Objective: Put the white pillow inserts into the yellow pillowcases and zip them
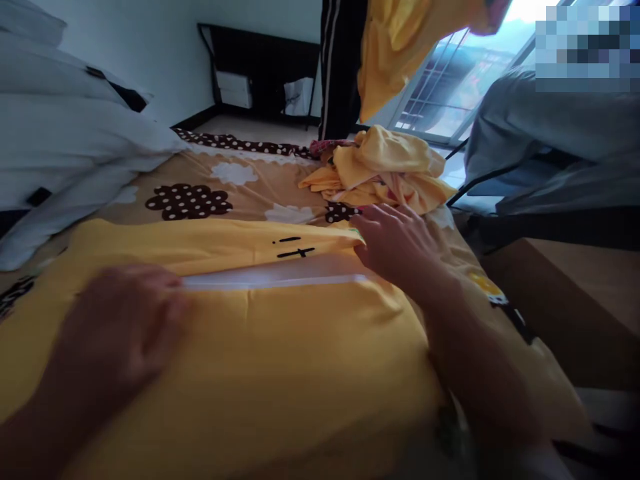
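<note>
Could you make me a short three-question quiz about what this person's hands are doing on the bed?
1. True or false: both hands rest on the yellow garment spread flat on the bed.
2. Which hand lies nearest the black marks on the garment? A) left hand B) right hand
3. What lies in a heap at the far end of the bed, beyond the right hand?

Key
1. True: the left hand presses on the near left part, the right hand on the upper edge by the white strip.
2. B.
3. A crumpled pile of yellow clothes.
</note>
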Tool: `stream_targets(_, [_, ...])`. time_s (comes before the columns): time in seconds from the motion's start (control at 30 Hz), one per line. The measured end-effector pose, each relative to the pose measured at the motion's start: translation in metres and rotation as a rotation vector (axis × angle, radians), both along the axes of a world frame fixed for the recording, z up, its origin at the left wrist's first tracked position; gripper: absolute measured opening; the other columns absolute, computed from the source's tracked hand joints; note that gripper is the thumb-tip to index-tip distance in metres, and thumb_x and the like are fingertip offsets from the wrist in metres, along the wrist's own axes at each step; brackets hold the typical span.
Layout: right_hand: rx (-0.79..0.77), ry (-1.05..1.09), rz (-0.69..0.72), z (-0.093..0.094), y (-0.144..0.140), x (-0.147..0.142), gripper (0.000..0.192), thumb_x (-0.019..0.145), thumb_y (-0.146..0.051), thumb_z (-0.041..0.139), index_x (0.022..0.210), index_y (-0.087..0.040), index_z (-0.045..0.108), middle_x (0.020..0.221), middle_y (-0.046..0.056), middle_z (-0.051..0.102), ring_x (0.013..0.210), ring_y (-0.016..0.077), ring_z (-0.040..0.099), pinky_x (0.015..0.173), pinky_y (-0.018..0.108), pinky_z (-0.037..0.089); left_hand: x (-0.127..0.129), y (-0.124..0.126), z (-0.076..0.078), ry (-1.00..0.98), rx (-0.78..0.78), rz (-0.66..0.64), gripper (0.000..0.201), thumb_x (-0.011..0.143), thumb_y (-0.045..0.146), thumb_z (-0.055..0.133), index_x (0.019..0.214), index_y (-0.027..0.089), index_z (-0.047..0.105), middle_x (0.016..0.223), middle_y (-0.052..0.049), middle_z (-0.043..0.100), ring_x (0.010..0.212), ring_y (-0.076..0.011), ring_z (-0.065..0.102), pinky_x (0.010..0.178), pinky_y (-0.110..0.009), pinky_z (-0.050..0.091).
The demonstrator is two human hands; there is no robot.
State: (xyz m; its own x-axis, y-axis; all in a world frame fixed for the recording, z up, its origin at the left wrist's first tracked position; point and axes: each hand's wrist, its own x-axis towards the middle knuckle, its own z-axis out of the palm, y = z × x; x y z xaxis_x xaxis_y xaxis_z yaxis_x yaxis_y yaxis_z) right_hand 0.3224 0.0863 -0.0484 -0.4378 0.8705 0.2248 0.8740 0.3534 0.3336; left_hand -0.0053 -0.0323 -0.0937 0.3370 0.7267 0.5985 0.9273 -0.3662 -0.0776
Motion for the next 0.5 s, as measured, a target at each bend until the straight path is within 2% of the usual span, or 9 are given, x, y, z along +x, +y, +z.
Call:
stream_targets(0.03, [0.002, 0.03, 0.017, -0.005, 0.005, -0.002, 0.026, 0.082, -0.017, 0.046, 0.101, -0.017, 0.064, 0.108, 0.011, 0.066, 0.104, 0.0243, 0.061, 0.087, 0.035, 0.04, 0.025, -0.003, 0.004, 0.045, -0.07, -0.189, 0.022, 0.088, 0.015, 0.043, 0.107, 0.018, 0.053, 0.104, -0.005, 0.059, 0.105, -0.0194, 0.053, 0.102, -0.035, 0.041])
stream_targets(0.07, [-0.025, 0.054, 0.021, -0.012, 0.011, -0.003, 0.028, 0.081, -0.016, 0.047, 0.102, -0.017, 0.065, 0.106, 0.011, 0.066, 0.103, 0.0239, 0.061, 0.085, 0.035, 0.041, 0.05, -0.002, 0.006, 0.069, -0.112, -0.309, 0.032, 0.086, 0.009, 0.038, 0.113, 0.016, 0.052, 0.112, -0.006, 0.06, 0.112, -0.0189, 0.052, 0.105, -0.033, 0.039])
stream_targets(0.1, [-0.077, 0.077, 0.022, -0.02, 0.015, -0.002, 0.029, 0.08, -0.017, 0.048, 0.103, -0.017, 0.066, 0.105, 0.01, 0.067, 0.1, 0.0234, 0.061, 0.081, 0.033, 0.041, 0.073, 0.003, 0.007, 0.081, -0.172, -0.369, 0.039, 0.085, 0.005, 0.033, 0.119, 0.015, 0.051, 0.121, -0.008, 0.059, 0.12, -0.019, 0.05, 0.109, -0.032, 0.037])
stream_targets(0.17, [-0.18, 0.13, 0.012, -0.033, 0.023, 0.005, 0.033, 0.079, -0.019, 0.049, 0.107, -0.02, 0.067, 0.104, 0.008, 0.068, 0.094, 0.0215, 0.063, 0.072, 0.03, 0.041, 0.111, 0.022, 0.004, 0.128, -0.291, -0.448, 0.042, 0.089, 0.008, 0.03, 0.127, 0.011, 0.049, 0.133, -0.011, 0.055, 0.127, -0.0197, 0.048, 0.112, -0.032, 0.035])
stream_targets(0.23, [-0.153, 0.22, -0.028, -0.04, 0.024, 0.018, 0.032, 0.077, -0.017, 0.05, 0.102, -0.023, 0.07, 0.1, 0.005, 0.07, 0.084, 0.0188, 0.063, 0.064, 0.028, 0.038, 0.138, 0.048, -0.002, 0.141, -0.423, -0.488, 0.038, 0.096, 0.019, 0.031, 0.128, 0.01, 0.049, 0.141, -0.013, 0.05, 0.133, -0.0213, 0.045, 0.114, -0.033, 0.033])
stream_targets(0.3, [0.017, 0.365, -0.032, -0.043, 0.022, 0.032, 0.032, 0.074, -0.014, 0.049, 0.094, -0.023, 0.072, 0.089, 0.003, 0.071, 0.076, 0.0166, 0.063, 0.061, 0.026, 0.038, 0.157, 0.071, -0.009, 0.101, -0.548, -0.475, 0.04, 0.098, 0.029, 0.031, 0.128, 0.011, 0.049, 0.145, -0.014, 0.046, 0.136, -0.0239, 0.041, 0.115, -0.037, 0.031])
stream_targets(0.4, [0.235, 0.56, 0.109, -0.04, 0.016, 0.046, 0.032, 0.07, -0.012, 0.049, 0.087, -0.022, 0.073, 0.071, 0.001, 0.067, 0.067, 0.0138, 0.06, 0.061, 0.025, 0.04, 0.172, 0.091, -0.015, 0.019, -0.691, -0.411, 0.048, 0.097, 0.035, 0.031, 0.138, 0.012, 0.04, 0.148, -0.013, 0.042, 0.136, -0.0262, 0.041, 0.112, -0.042, 0.034])
stream_targets(0.5, [0.294, 0.643, 0.203, -0.038, 0.014, 0.048, 0.031, 0.067, -0.011, 0.051, 0.085, -0.022, 0.074, 0.062, -0.002, 0.062, 0.059, 0.0116, 0.057, 0.058, 0.023, 0.04, 0.187, 0.106, -0.016, 0.008, -0.757, -0.386, 0.051, 0.098, 0.036, 0.028, 0.146, 0.018, 0.031, 0.152, -0.009, 0.037, 0.134, -0.0261, 0.043, 0.109, -0.044, 0.037])
